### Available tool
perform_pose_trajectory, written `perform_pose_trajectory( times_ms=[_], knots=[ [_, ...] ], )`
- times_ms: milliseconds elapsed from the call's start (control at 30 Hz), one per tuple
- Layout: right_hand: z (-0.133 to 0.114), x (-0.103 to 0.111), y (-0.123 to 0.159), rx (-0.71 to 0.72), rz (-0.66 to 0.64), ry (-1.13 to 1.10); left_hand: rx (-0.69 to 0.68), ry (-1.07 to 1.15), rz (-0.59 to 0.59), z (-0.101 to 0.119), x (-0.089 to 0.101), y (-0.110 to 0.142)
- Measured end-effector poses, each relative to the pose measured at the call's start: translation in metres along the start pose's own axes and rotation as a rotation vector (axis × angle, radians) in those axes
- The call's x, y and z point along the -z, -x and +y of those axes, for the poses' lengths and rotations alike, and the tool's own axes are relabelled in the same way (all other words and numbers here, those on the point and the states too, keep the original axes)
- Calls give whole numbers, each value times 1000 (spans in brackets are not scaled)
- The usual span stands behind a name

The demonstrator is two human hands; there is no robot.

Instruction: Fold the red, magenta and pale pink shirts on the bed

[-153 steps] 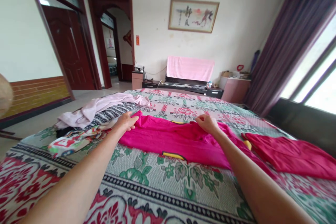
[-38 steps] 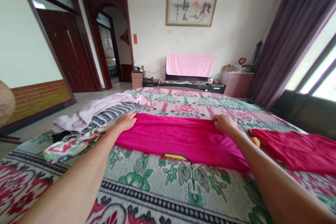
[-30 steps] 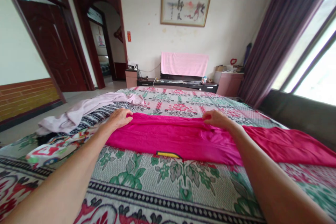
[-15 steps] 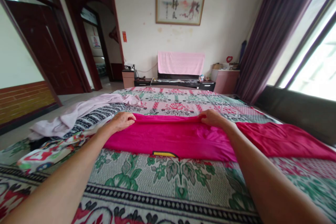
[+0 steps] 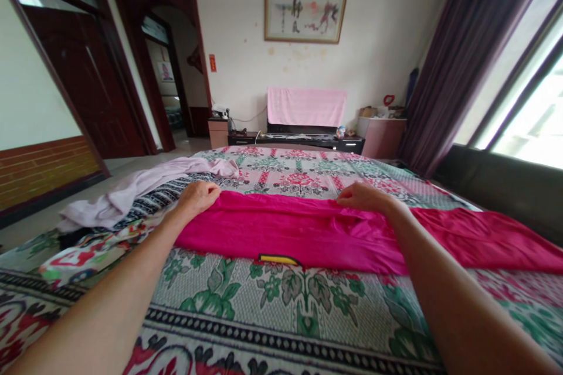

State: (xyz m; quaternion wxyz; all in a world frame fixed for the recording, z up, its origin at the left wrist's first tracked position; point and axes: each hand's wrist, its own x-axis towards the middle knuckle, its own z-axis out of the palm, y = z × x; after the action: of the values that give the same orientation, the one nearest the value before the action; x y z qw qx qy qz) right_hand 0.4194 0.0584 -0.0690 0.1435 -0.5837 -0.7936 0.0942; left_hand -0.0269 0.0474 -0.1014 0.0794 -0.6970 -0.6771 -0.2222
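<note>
A bright magenta garment (image 5: 272,225) lies folded into a long band across the bed, with a yellow and black trim (image 5: 279,259) at its near edge. My left hand (image 5: 199,196) pinches its far left corner, fingers closed on the cloth. Along the same far edge, my right hand (image 5: 357,194) grips the fabric with closed fingers, and small wrinkles gather just below it. Red cloth (image 5: 479,237) stretches out beyond my right forearm; whether it belongs to the same garment is hidden by the arm.
Left of my left arm lie several clothes: a pale pink piece (image 5: 145,181), a black-and-white patterned one (image 5: 153,196) and a white multicoloured one (image 5: 92,255). A flowered bedspread (image 5: 299,316) covers the bed. Past it stands a low black cabinet (image 5: 294,140) under a pink towel (image 5: 307,106).
My left hand has shifted slightly left and up with the cloth's corner. The far edge, rolled over between my hands before, now lies flatter. My right hand keeps its grip.
</note>
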Motion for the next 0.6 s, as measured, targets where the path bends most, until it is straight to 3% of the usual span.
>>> perform_pose_trajectory(
  times_ms=[100, 267, 400, 600],
  knots=[
    [-12, -10, -8, 70, 119, 47, 71, -85, 93, -8, -2, -1],
    [-22, -38, -17, 157, 219, 133, 124, -141, 111, -19, -13, -3],
    [-20, -53, -18, 99, 175, 206, 152, -116, 57, -26, -23, -6],
    [-13, -58, -18, -5, 74, 302, 128, -106, -68, -33, -34, -11]
  ],
)
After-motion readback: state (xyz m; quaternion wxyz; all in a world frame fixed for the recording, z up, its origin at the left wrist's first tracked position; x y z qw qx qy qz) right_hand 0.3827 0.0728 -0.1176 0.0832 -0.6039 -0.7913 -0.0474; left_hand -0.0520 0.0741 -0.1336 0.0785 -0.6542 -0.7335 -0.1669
